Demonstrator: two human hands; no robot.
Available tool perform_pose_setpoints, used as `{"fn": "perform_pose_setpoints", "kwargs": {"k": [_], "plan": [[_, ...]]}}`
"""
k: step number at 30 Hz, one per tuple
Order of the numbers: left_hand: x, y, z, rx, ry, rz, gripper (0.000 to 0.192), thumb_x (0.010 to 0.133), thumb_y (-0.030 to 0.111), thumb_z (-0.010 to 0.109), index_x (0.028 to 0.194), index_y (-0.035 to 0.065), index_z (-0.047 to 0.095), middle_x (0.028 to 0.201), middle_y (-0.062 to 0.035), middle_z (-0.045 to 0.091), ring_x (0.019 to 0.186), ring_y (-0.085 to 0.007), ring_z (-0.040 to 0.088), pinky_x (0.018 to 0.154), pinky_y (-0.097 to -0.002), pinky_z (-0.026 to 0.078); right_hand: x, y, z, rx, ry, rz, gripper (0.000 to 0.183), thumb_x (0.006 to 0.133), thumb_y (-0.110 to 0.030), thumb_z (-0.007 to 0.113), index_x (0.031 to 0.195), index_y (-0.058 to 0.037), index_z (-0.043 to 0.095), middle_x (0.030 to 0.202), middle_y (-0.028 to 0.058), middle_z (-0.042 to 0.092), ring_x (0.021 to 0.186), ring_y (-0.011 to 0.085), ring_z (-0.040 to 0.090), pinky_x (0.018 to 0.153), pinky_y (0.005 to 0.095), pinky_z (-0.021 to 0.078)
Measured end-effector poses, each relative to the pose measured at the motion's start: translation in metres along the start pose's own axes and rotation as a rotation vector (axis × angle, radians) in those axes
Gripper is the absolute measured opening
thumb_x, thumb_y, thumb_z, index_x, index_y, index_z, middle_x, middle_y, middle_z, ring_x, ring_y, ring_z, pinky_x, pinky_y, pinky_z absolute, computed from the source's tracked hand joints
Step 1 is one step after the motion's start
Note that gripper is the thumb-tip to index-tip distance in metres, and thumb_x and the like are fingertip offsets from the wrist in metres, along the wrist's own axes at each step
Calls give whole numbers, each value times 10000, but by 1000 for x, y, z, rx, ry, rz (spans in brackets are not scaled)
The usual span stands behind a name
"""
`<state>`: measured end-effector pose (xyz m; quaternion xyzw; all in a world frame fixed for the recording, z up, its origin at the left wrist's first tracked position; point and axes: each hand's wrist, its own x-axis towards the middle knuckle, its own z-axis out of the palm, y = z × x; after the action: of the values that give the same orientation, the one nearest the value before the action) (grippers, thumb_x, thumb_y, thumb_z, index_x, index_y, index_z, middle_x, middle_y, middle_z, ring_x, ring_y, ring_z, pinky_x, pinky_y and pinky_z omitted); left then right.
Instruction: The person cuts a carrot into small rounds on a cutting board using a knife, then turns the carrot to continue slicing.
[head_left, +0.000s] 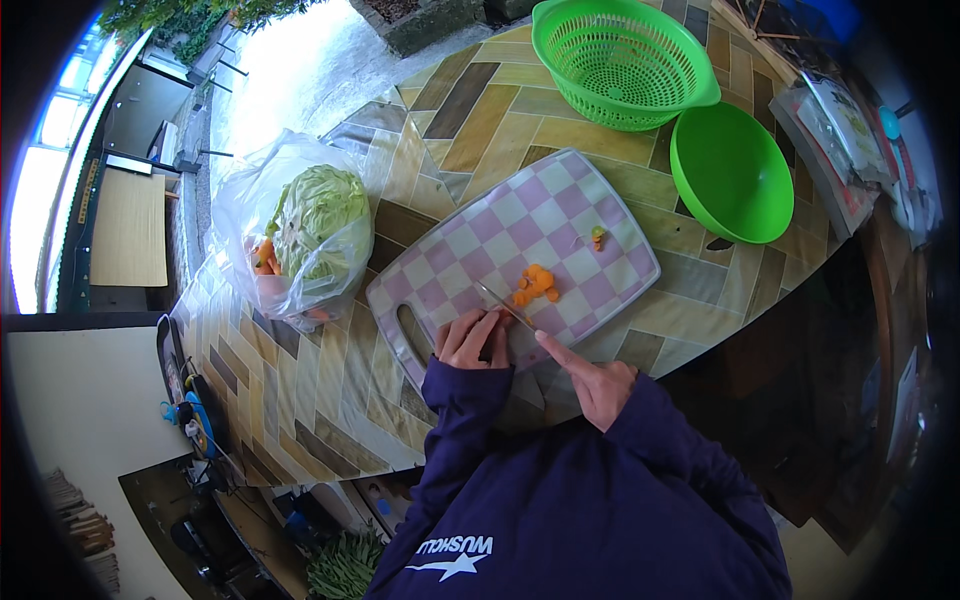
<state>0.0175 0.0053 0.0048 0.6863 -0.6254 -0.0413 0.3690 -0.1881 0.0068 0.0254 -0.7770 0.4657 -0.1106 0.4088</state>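
A checkered pink-and-white cutting board (480, 240) lies on the table before me. My right hand (596, 382) is shut on a knife (507, 306), its index finger stretched along the knife, with the blade angled over the near part of the board. Just left of the blade, my left hand (471, 339) has curled fingers on a piece of carrot, mostly hidden by them. Small orange carrot slices (535, 283) lie in a loose pile beyond the blade. Farther right on the board is a carrot top end (598, 238).
A clear plastic bag (232, 202) at the left holds a cabbage (322, 221) and carrots (264, 257). A green colander (551, 64) and a green bowl (731, 172) stand beyond the board. Packets (836, 135) lie at the far right edge of the patterned table (337, 405).
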Motion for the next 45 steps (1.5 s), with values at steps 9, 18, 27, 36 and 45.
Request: {"fn": "perform_pose_setpoints", "kwargs": {"k": [9, 18, 27, 36, 45], "plan": [[1, 1, -1, 0, -30, -17, 219, 780, 51, 794, 992, 101, 771, 971, -65, 722, 867, -285, 677, 785, -365, 543, -14, -3, -6, 174, 108, -87, 746, 918, -24, 527, 1572, -320, 325, 903, 156, 718, 593, 387, 644, 564, 493, 532], [0, 0, -2, -3, -39, -24, 204, 780, 66, 795, 982, 91, 771, 973, -63, 720, 879, -287, 671, 793, -370, 540, -13, -4, -4, 189, 110, -109, 756, 906, -14, 535, 1570, -315, 334, 991, 129, 724, 610, 382, 650, 580, 484, 537], [2, 2, -1, -20, -37, -20, 210, 772, 56, 797, 978, 82, 767, 979, -72, 718, 888, -293, 670, 795, -374, 540, -12, -13, -18, 124, -40, 17, 658, 939, 32, 488, 1543, -216, 406, 1042, 174, 713, 737, 369, 700, 646, 411, 565], [0, 1, -2, -13, -28, -23, 217, 759, 50, 802, 971, 77, 762, 977, -71, 718, 882, -294, 671, 789, -378, 541, -8, -7, -8, 110, -30, -2, 661, 938, 37, 487, 1545, -208, 402, 1114, 166, 703, 759, 362, 703, 658, 409, 565], [1, 0, 0, -19, -6, 6, 213, 766, 39, 797, 970, 87, 762, 964, -59, 710, 867, -289, 659, 774, -372, 540, -10, -14, -20, 100, -87, 62, 665, 938, 35, 496, 1547, -212, 397, 1099, 163, 707, 771, 363, 702, 656, 413, 560]]}}
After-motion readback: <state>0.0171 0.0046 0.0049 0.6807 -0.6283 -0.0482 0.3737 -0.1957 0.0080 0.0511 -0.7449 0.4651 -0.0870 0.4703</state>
